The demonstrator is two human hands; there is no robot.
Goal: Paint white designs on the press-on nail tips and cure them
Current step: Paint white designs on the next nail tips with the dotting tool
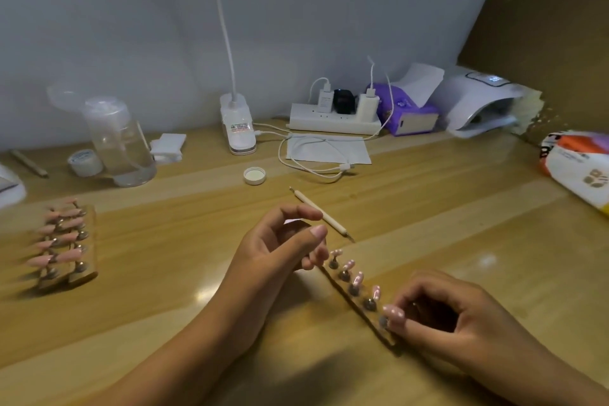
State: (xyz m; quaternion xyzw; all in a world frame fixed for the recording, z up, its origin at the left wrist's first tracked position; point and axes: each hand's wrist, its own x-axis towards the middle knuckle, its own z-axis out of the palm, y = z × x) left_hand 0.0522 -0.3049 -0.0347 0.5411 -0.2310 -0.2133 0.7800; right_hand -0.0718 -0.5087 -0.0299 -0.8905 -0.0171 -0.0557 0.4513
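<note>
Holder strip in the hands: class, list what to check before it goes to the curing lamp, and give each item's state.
1. Right hand pinches the holder strip at its near end: ok.
2. Left hand grips its far end: cannot tell; fingertips touch it.
3. Dotting tool lies on the table, out of hand: ok.
4. White designs finished on all nail tips: cannot tell, blurred.
5. Curing lamp switched on: cannot tell.
</note>
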